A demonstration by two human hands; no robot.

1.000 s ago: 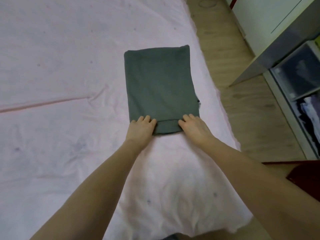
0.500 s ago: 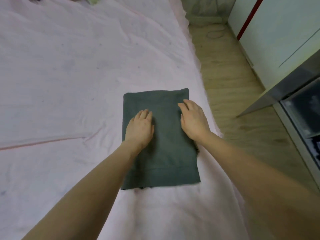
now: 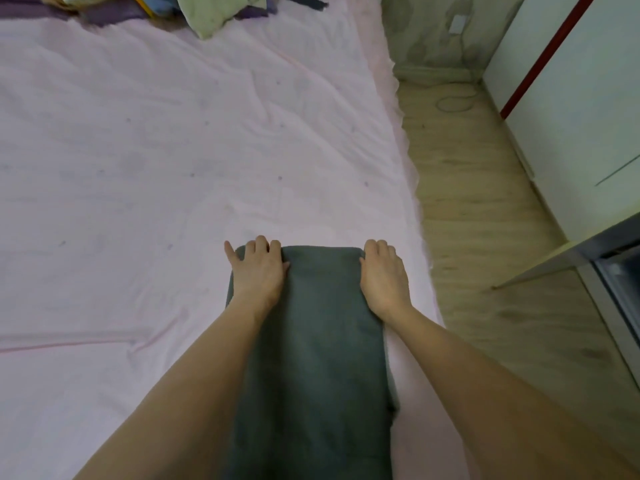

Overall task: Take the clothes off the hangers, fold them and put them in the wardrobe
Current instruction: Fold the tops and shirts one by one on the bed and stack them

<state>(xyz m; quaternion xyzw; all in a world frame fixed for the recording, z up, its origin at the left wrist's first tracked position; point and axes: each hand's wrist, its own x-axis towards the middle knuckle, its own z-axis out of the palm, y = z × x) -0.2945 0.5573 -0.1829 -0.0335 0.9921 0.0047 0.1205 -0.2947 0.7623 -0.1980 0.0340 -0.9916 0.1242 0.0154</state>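
Spreading across most of the view, a pink bed sheet (image 3: pixel 138 168), creased and wrinkled, with its right edge running along a strip of wooden floor (image 3: pixel 467 202). Beyond the floor, white wardrobe (image 3: pixel 571 116) doors on the right, with one open door and a dark opening at the far right edge of the view. Heaped at the far edge of the bed, a pile of clothes (image 3: pixel 214 12) in green, purple and blue. Lying flat near the right edge of the bed, a dark green-grey garment (image 3: pixel 318 358), already folded into a long narrow strip reaching from the near edge of the view up to both hands. Soft, matte knit by the look of it, with smooth long sides, a rounded far end, and a slight bulge of extra layers along the lower right side. Resting on the far left corner of the strip, the left hand (image 3: pixel 258 271), fingers straight and spread, pressing flat without curling round the cloth. Pressing on the far right corner, the right hand (image 3: pixel 382 277), fingers curving down over the far edge; whether actually pinching the fabric, impossible to tell. Judged as the smoothing or squaring stage before a last fold: best done by keeping both palms level, pressing evenly so the layers stay aligned, then bringing the far end toward the near end with the corners matched.
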